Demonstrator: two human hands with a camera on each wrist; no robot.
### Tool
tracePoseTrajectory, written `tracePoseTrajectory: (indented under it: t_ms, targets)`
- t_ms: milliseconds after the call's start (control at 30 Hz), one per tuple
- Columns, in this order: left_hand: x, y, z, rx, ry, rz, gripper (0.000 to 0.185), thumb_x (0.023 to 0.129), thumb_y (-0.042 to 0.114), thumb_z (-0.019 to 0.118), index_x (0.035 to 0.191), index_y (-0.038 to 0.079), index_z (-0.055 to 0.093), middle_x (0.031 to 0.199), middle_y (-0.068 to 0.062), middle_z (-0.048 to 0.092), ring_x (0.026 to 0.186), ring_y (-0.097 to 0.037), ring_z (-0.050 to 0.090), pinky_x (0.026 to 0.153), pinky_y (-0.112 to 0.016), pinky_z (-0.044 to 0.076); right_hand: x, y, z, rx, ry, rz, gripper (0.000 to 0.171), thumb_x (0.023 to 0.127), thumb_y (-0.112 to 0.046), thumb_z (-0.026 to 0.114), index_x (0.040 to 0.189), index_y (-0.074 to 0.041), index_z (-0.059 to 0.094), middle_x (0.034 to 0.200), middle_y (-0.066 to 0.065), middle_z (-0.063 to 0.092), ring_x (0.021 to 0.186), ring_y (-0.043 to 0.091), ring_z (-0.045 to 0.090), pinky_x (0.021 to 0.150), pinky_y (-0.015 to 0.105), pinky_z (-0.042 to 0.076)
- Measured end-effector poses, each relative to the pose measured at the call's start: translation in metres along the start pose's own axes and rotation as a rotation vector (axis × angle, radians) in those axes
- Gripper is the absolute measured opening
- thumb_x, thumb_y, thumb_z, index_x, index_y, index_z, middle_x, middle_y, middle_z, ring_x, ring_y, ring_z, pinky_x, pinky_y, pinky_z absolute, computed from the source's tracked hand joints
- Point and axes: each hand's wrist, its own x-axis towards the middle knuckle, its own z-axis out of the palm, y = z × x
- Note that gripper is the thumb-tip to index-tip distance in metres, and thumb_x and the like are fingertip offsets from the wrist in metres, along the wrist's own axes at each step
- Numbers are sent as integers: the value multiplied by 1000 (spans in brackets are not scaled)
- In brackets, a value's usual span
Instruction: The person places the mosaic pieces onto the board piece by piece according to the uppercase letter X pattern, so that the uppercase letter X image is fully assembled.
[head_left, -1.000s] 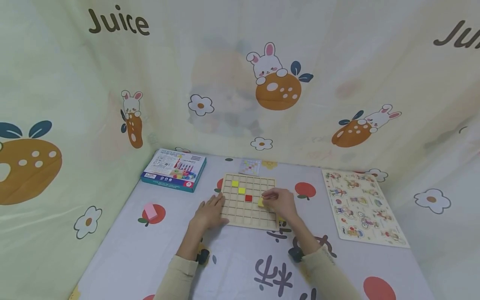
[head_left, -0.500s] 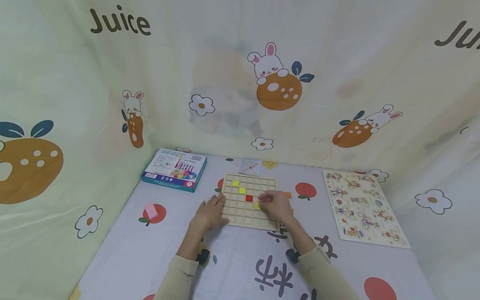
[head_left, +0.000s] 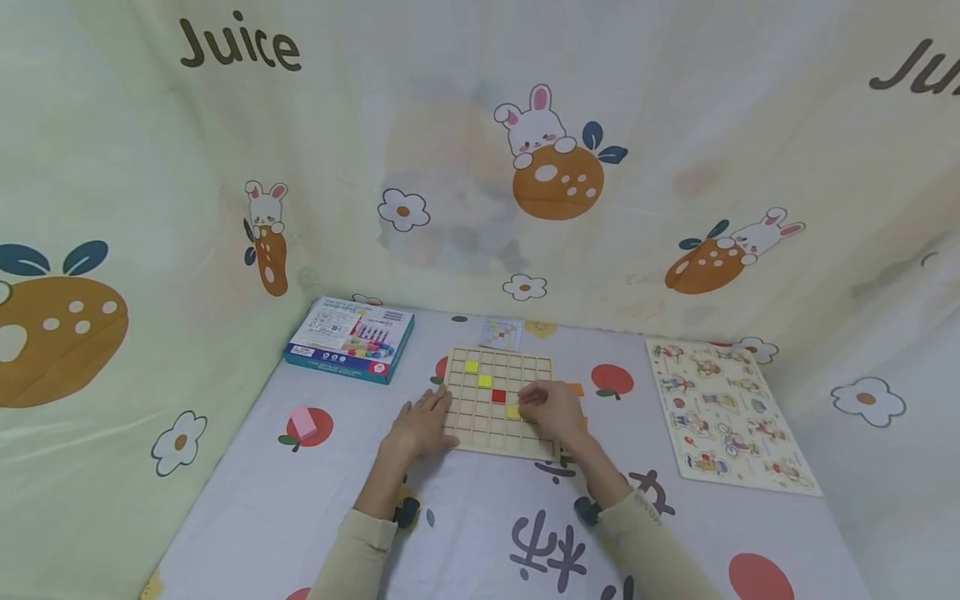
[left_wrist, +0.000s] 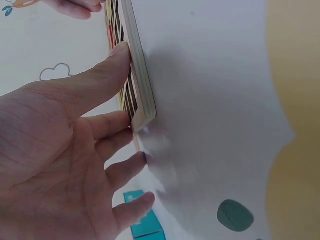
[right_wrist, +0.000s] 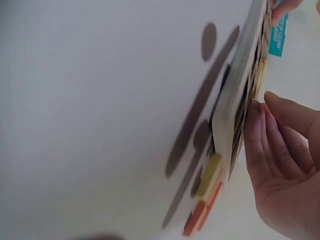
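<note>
A wooden grid board (head_left: 472,427) lies on the table before me. My left hand (head_left: 418,427) rests at its left edge; in the left wrist view the thumb (left_wrist: 112,65) touches the rim and the other fingers are spread. With bent fingers, my right hand (head_left: 557,410) pinches a yellow square tile (head_left: 513,412) at a cell right of the middle; the fingertips partly hide it. Up and left of that tile, a red tile (head_left: 498,396) and two yellow tiles (head_left: 485,381) sit in a diagonal line on the grid.
Orange pieces (head_left: 577,389) and a yellow block (right_wrist: 209,177) lie by the board's right edge. Behind the board is a small pattern card (head_left: 502,333). A box (head_left: 348,340) and pink block (head_left: 303,422) lie left, a picture board (head_left: 727,417) right.
My right hand has shifted slightly left and down with the yellow tile, then stayed almost still. The orange pieces behind it have come into view. The left hand keeps its place.
</note>
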Motion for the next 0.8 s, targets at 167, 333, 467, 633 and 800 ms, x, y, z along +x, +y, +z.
tracePoseTrajectory:
  t_ms: [167, 333, 467, 633, 800]
  targets:
    - [1, 3, -1, -10, -7, 5, 86, 95, 38, 76, 163, 6, 33, 172, -11, 25, 159, -33, 21, 126, -62, 20, 0, 4, -15, -33, 68, -5, 16, 87, -10, 84, 103, -11, 80, 92, 1, 78, 87, 19, 74, 83, 40, 60]
    - [0, 1, -1, -13, -15, 6, 87, 95, 39, 76, 163, 6, 33, 172, -11, 25, 159, -33, 21, 126, -61, 21, -4, 9, -30, -65, 99, 11, 13, 90, -13, 81, 104, -13, 80, 95, 2, 77, 90, 21, 72, 82, 41, 59]
    - [1, 0, 0, -13, -14, 8, 88, 95, 40, 76, 163, 7, 33, 172, -10, 25, 159, -33, 21, 126, -60, 21, -11, 14, -41, -62, 108, 14, 12, 93, -15, 79, 105, -13, 79, 98, 3, 77, 91, 23, 70, 80, 39, 58]
    - [1, -1, -1, -14, -10, 15, 88, 95, 39, 76, 163, 6, 33, 172, -11, 24, 159, -34, 21, 126, -61, 21, -22, 21, -50, -90, 98, 21, 16, 92, -15, 78, 108, -10, 78, 100, 5, 78, 89, 22, 72, 67, 31, 59]
    - [0, -2, -1, -7, -10, 16, 87, 95, 40, 76, 163, 6, 32, 173, -11, 24, 159, -34, 21, 126, -61, 21, -30, 27, -56, -105, 67, 60, 19, 89, -14, 83, 107, -9, 78, 97, 6, 78, 89, 23, 74, 70, 34, 62]
